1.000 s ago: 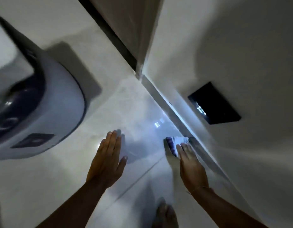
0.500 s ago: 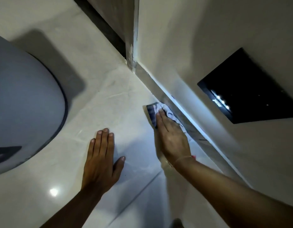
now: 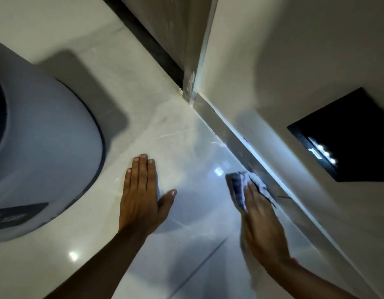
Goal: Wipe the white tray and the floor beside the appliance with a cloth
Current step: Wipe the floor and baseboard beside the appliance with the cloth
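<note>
A glossy pale tiled floor point(image 3: 182, 152) fills the middle of the view. My right hand point(image 3: 260, 216) presses a blue-and-white striped cloth point(image 3: 238, 188) flat on the floor, right beside the skirting board point(image 3: 236, 141). The cloth's far end sticks out past my fingertips. My left hand point(image 3: 141, 195) lies flat on the floor with fingers together, holding nothing, between the cloth and the rounded white appliance point(image 3: 46, 152) at the left. No white tray is in view.
The wall point(image 3: 283, 72) rises on the right with a black panel point(image 3: 346, 143) showing small lights. A dark gap and a door-frame corner point(image 3: 191, 87) stand at the back. A grout line point(image 3: 199, 262) crosses the floor near me.
My right hand has drawn the cloth back along the skirting board toward me. My left hand stays flat on the floor. The view has shifted slightly.
</note>
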A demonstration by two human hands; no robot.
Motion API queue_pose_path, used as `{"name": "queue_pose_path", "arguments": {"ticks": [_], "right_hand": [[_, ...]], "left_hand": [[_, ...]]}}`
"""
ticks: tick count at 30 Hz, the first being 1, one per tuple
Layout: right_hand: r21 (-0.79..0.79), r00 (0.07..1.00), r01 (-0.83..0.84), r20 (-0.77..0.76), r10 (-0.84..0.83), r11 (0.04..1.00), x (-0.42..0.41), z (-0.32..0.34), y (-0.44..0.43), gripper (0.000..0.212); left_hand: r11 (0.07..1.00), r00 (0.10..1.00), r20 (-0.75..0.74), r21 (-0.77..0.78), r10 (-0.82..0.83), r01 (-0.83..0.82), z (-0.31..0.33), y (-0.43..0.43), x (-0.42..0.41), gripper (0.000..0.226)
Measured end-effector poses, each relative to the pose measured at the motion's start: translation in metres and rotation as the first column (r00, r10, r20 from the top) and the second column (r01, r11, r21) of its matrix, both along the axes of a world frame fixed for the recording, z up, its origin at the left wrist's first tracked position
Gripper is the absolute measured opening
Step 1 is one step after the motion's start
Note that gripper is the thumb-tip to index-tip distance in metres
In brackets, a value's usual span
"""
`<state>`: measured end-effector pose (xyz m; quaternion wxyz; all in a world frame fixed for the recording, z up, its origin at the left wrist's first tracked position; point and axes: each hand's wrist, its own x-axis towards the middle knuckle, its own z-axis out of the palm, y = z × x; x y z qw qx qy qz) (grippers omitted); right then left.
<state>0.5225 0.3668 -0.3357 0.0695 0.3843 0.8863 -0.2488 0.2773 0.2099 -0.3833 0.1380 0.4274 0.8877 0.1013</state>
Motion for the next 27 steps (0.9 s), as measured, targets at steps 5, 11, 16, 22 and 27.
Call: {"name": "queue_pose_path", "arguments": {"ticks": [5,11,16,22,27], "right_hand": [[-0.018,0.985,0.054,-0.161,-0.056,0.998,-0.126,-0.021,0.037,0.054],[-0.043,0.992,0.092,-0.085,-0.095,0.995,-0.048,0.000,0.008,0.059],[-0.040,0.987,0.084,-0.133,-0.089,0.996,-0.169,-0.020,0.040,0.054],[-0.064,0.992,0.090,-0.083,-0.095,0.994,-0.078,0.004,0.017,0.059],[0.027,0.987,0.045,-0.157,-0.040,0.999,-0.229,-0.015,0.048,0.057]], "left_hand": [[1.000,1.000,-0.025,-0.009,-0.020,0.019,-0.005,0.001,-0.005,0.094],[1.000,1.000,0.006,0.007,-0.023,0.023,0.002,0.001,-0.009,0.092],[1.000,1.000,-0.023,0.020,0.018,-0.018,-0.002,0.008,-0.016,0.094],[0.999,1.000,0.008,0.040,0.016,-0.017,0.002,0.004,-0.019,0.094],[1.000,1.000,-0.014,-0.020,0.004,-0.004,0.001,0.011,-0.025,0.100]]}}
